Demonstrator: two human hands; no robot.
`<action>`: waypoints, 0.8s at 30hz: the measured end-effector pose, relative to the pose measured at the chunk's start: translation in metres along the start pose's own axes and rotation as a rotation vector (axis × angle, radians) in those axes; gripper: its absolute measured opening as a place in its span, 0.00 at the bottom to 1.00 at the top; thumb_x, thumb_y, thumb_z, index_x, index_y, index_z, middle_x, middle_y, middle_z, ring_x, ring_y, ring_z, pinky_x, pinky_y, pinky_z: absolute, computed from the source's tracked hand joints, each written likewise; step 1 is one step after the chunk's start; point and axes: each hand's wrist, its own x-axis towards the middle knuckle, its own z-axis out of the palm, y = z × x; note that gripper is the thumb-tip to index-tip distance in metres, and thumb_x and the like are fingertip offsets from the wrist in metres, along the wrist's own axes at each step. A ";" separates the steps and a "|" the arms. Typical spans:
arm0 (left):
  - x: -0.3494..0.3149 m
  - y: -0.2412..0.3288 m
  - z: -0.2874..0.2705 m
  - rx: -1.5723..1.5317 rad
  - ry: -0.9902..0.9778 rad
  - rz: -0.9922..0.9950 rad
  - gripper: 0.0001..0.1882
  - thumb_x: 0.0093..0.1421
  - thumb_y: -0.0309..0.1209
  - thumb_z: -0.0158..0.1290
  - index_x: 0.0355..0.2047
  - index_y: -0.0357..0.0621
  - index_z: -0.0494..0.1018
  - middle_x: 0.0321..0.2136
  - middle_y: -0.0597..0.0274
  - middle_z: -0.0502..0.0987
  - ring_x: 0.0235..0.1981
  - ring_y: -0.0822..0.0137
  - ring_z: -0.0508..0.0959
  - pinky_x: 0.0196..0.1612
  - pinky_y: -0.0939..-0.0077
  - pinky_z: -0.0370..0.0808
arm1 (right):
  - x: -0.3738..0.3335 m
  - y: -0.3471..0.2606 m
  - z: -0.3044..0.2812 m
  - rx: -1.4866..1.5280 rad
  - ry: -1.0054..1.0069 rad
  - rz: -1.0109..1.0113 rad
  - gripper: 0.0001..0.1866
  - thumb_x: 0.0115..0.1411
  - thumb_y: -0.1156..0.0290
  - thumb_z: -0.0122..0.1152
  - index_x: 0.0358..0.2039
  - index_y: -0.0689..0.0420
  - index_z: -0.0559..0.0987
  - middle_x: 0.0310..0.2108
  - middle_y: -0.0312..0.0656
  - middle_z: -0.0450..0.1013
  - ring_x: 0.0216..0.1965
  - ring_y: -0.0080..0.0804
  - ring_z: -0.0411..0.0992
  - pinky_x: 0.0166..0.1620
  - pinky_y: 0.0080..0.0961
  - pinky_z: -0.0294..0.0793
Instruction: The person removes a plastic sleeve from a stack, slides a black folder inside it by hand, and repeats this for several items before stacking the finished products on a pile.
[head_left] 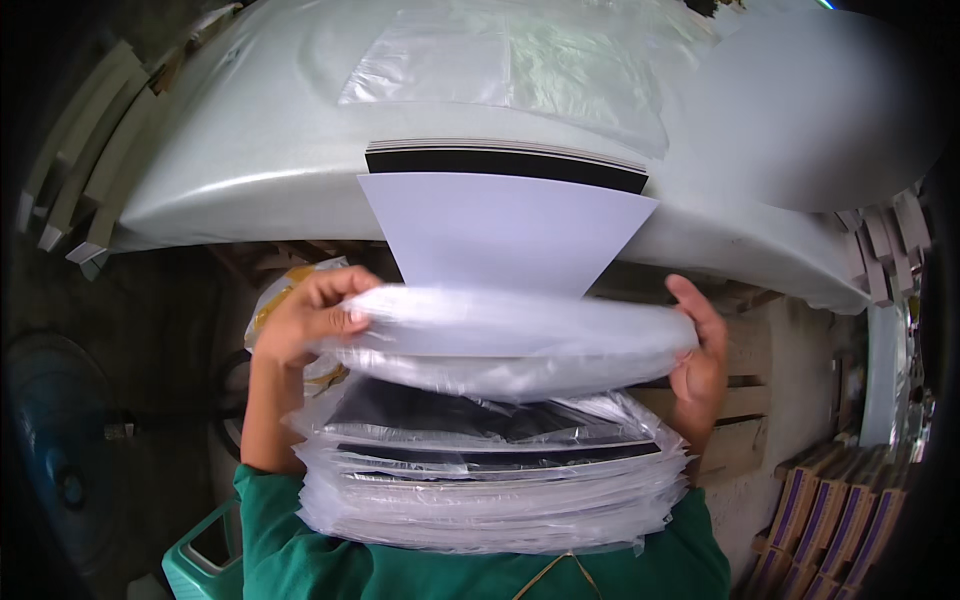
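A large white sheet of card [510, 230] reaches from the table edge toward me, its near part inside a clear plastic bag [520, 365] that is smeared by motion. My left hand [310, 318] pinches the bag's left edge between thumb and fingers. At the bag's right edge is my right hand [702, 345], closed on the film with one finger raised. Below, against my green-sleeved body, rests a thick stack of plastic-wrapped sheets [490, 500], black ones showing near the top. Behind the white sheet lies a short pile of black and white boards [500, 162].
A table under pale plastic film [250, 150] spans the far side, with flat clear bags [500, 70] on it. Long stacked pieces [95, 150] stand at left. A fan [70, 440], a green plastic stool [205, 555] and stacked brown cartons [830, 510] stand around me.
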 end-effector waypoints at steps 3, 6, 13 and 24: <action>0.027 -0.057 -0.028 -0.390 -0.070 -0.086 0.23 0.46 0.36 0.57 0.40 0.37 0.68 0.33 0.63 0.74 0.35 0.70 0.73 0.42 0.76 0.67 | -0.004 0.071 -0.035 0.660 0.002 0.443 0.24 0.54 0.71 0.51 0.51 0.65 0.61 0.28 0.32 0.69 0.16 0.12 0.58 0.24 0.12 0.58; 0.039 -0.150 -0.076 -0.477 0.044 -0.185 0.19 0.50 0.35 0.53 0.41 0.38 0.68 0.37 0.62 0.73 0.43 0.67 0.70 0.49 0.70 0.63 | -0.034 0.181 -0.088 0.708 0.033 0.618 0.16 0.56 0.64 0.50 0.45 0.56 0.68 0.30 0.37 0.70 0.22 0.17 0.65 0.31 0.18 0.67; 0.074 -0.300 -0.115 -0.500 0.193 -0.262 0.06 0.54 0.28 0.49 0.32 0.41 0.70 0.21 0.66 0.71 0.22 0.71 0.73 0.28 0.83 0.70 | -0.051 0.329 -0.097 -0.228 0.284 0.318 0.13 0.55 0.67 0.52 0.41 0.57 0.70 0.30 0.39 0.70 0.27 0.23 0.69 0.34 0.19 0.69; 0.087 -0.267 -0.087 0.467 0.584 0.125 0.07 0.46 0.22 0.48 0.28 0.36 0.67 0.20 0.59 0.71 0.23 0.70 0.70 0.29 0.77 0.68 | -0.052 0.333 -0.082 -0.312 0.448 0.090 0.15 0.50 0.69 0.56 0.39 0.59 0.71 0.28 0.38 0.69 0.27 0.23 0.68 0.31 0.20 0.67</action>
